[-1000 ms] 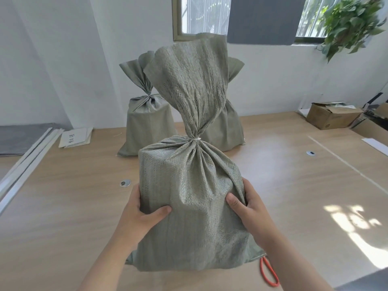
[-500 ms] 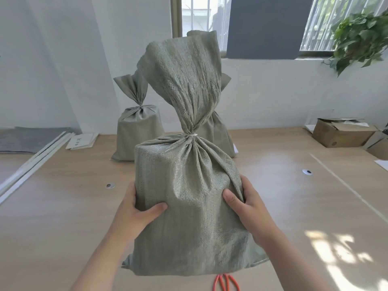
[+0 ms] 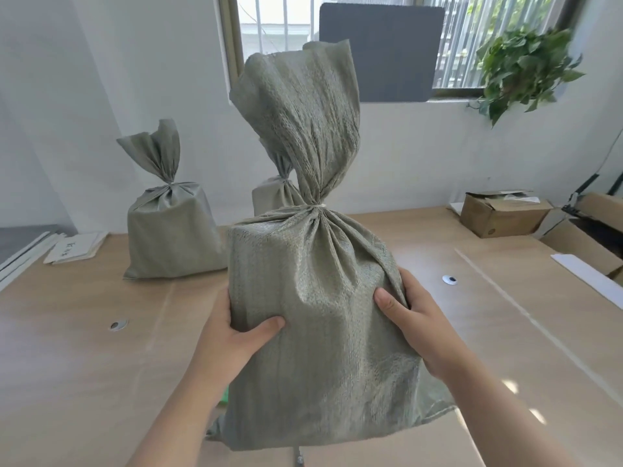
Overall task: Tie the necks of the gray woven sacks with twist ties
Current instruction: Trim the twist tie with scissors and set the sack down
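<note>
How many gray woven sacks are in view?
3. The front sack is gripped by the left hand and right hand; the back-left sack stands on the table; the third sack is mostly hidden behind the front one.

Bright window (image 3: 269, 25) daylight, wide-angle distortion

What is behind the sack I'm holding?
A second sack stands behind the held sack, with only its left shoulder and gathered neck showing; the rest is covered. A third sack stands off to the left, in full view.
</note>
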